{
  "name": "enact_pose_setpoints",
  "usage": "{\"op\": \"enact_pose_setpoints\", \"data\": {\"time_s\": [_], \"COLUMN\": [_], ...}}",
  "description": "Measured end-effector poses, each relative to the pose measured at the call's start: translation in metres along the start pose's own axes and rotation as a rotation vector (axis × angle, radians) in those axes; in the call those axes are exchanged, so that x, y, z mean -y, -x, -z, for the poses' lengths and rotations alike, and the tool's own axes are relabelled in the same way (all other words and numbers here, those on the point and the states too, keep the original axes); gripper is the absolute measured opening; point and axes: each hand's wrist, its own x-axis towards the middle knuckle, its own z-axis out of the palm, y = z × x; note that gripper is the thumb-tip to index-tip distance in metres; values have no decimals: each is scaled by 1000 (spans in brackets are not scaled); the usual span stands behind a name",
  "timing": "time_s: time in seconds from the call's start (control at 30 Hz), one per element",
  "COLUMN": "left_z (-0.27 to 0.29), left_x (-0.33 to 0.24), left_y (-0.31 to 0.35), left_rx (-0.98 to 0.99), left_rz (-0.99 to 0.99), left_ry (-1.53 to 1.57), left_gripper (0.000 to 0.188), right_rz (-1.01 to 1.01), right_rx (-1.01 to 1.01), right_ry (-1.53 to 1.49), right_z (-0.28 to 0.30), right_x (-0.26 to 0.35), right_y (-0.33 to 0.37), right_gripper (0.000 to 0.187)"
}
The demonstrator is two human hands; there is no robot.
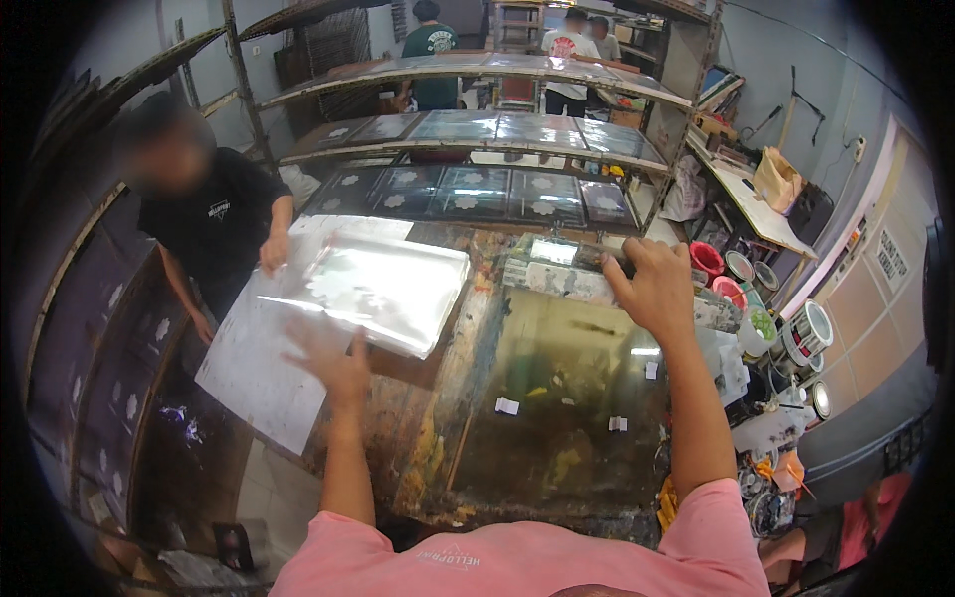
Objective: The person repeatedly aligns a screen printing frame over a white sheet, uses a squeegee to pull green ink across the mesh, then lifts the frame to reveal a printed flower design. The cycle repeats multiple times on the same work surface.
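So the clear plastic sheet (383,289) is lying on a board (259,368) at the left end of the worktable (557,418), with a co-worker (214,224) standing just left of it. Racks of tiles (477,189) are sitting behind the table, and paint tins (786,338) are crowding its right edge. My left hand (333,363) is hovering over the sheet's near edge, right hand (652,284) resting at the table's far side.

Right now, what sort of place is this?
Probably a screen-printing workshop: racks of printed dark sheets, paint pots, and a paint-stained glass table. The left hand is at a clear plastic sheet.
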Motion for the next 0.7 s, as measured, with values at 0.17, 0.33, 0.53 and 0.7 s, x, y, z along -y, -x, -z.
{"op": "enact_pose_setpoints", "data": {"time_s": [0.17, 0.33, 0.53, 0.7], "left_z": [-12, -44, -54, -43], "left_x": [-52, -50, -46, -46], "left_y": [3, 17, 19, -20], "left_rx": [484, 603, 578, 612], "left_rz": [-387, -374, -327, -164], "left_ry": [127, 49, 110, 349], "left_gripper": [63, 59, 51, 50], "right_rz": [1, -11, -23, -6], "right_rx": [16, 13, 20, -22], "right_ry": [20, 20, 29, -5], "right_z": [1, 0, 1, 0], "right_x": [-9, -6, -6, -8], "right_y": [-8, -5, -6, -7], "right_gripper": [41, 39, 39, 39]}}
